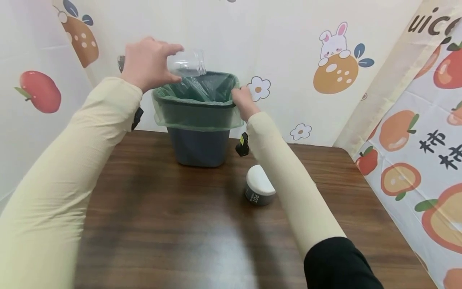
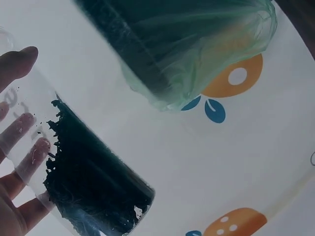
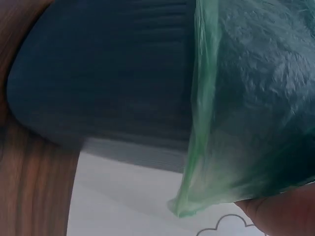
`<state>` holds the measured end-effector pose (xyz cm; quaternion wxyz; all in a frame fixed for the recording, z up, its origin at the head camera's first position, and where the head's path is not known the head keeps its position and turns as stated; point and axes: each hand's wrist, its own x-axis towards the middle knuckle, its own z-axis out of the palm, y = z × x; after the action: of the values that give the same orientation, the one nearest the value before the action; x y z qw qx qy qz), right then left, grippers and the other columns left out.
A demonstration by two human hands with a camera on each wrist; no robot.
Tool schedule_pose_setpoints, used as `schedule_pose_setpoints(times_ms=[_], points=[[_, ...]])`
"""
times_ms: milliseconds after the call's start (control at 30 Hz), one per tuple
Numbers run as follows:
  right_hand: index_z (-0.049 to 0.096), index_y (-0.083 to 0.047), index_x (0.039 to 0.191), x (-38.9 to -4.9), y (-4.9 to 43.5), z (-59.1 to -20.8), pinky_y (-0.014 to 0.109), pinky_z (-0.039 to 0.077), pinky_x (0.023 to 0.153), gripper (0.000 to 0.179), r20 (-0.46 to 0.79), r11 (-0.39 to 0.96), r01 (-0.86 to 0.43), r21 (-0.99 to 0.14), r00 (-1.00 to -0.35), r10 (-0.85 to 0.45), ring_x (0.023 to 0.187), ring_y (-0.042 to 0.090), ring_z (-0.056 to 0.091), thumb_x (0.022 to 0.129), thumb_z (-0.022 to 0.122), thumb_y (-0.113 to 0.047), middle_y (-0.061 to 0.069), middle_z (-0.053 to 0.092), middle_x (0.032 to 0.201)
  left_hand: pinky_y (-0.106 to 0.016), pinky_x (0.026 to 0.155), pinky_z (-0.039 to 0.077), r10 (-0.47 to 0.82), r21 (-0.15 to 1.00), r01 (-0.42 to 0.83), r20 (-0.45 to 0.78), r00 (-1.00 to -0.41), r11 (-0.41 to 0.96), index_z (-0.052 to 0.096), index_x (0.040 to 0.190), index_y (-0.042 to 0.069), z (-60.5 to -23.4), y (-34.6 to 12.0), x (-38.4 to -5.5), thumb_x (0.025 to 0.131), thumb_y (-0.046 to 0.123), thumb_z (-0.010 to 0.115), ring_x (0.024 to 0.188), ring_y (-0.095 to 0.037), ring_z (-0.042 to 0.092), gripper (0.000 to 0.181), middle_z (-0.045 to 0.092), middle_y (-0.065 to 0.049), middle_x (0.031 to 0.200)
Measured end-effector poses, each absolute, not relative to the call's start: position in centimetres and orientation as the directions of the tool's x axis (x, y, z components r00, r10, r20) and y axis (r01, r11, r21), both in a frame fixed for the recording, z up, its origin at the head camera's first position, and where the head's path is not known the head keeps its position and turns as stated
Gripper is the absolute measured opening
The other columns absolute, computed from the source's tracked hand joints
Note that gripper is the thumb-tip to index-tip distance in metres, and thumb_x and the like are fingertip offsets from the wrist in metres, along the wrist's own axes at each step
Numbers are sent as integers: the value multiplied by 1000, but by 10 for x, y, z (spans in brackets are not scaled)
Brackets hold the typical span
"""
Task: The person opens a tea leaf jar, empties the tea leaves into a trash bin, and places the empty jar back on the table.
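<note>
My left hand (image 1: pixel 149 64) grips a clear plastic jar (image 1: pixel 185 63) lying almost on its side above the near left rim of a trash bin. Its uncapped mouth points right. In the left wrist view, dark flaky stuff (image 2: pixel 93 167) is gathered at one end of the jar, and fingers show through its wall. The dark trash bin (image 1: pixel 198 146) stands upright, lined with a green plastic bag (image 1: pixel 196 116) folded over its rim. At the bin's right rim, my right hand (image 1: pixel 245 102) holds the edge; its fingertips are partly hidden.
A small white-topped container (image 1: pixel 260 184) with a dark "POT" label stands on the brown wooden table (image 1: pixel 180 228), partly behind the right forearm. The bin is near the back edge, close to a fruit-printed white curtain (image 1: pixel 274 48). More printed cloth (image 1: pixel 415 152) hangs on the right.
</note>
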<state>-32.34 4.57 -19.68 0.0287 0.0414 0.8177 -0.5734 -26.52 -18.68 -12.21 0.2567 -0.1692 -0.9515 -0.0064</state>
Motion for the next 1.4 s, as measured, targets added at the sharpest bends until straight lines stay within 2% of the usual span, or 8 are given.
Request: schedule_pose_setpoints(times_ms=[100,233,467,600,700,900,1033,1400], points=[[38,-5,135,-323,45,-198,23,35,83,37,-121,284,124,-951,-992,27,104,15,37,98,32,-9,3,37,129,-62,63,45,335,-92,333,481,-810,938,49,139,15,-127,-185,-268,79,32,74,110,-45,50,68,56,-17,130],[39,-6,132,-323,44,-196,23,34,80,34,-139,267,136,-954,-990,5,101,15,37,99,31,-8,2,37,121,-59,59,45,347,-108,336,458,-818,935,48,139,15,-132,-182,-272,79,32,75,110,-44,49,68,55,-15,132],[16,-12,152,-323,45,-190,21,33,85,56,-215,238,208,-949,-977,-3,112,15,32,99,32,-7,-3,28,140,-57,60,45,359,-127,338,439,-824,932,49,139,16,-139,-178,-278,78,31,75,108,-42,48,68,55,-13,133],[9,-16,154,-323,43,-187,21,35,76,61,-268,149,264,-953,-964,-3,107,15,34,99,32,-3,-5,26,139,-59,68,45,373,-146,345,454,-809,927,49,139,14,-142,-177,-279,78,27,76,106,-41,49,68,56,-14,132],[4,-19,154,-323,42,-186,20,34,73,64,-283,124,281,-952,-959,0,108,15,33,99,31,-3,-8,20,146,-60,75,45,387,-158,356,471,-793,921,50,138,13,-144,-176,-280,78,23,76,106,-42,49,66,56,-16,131],[3,-18,154,-322,40,-187,19,33,86,63,-258,190,254,-948,-966,6,119,14,29,99,30,-5,-8,12,154,-59,81,44,411,-197,361,487,-771,911,52,137,13,-146,-176,-282,77,21,76,106,-42,49,65,57,-17,130],[1,-18,154,-321,40,-188,19,28,94,62,-242,225,237,-945,-970,2,123,12,24,99,29,-7,-8,5,157,-59,82,42,421,-213,363,481,-769,907,52,136,13,-147,-176,-284,76,21,78,106,-41,49,66,57,-16,129],[-2,-16,154,-321,41,-189,18,23,100,64,-228,244,220,-944,-974,-5,125,9,19,99,29,-5,-7,-1,158,-61,88,37,449,-222,391,496,-744,893,55,132,12,-154,-176,-287,75,15,76,106,-42,49,61,58,-18,126]])
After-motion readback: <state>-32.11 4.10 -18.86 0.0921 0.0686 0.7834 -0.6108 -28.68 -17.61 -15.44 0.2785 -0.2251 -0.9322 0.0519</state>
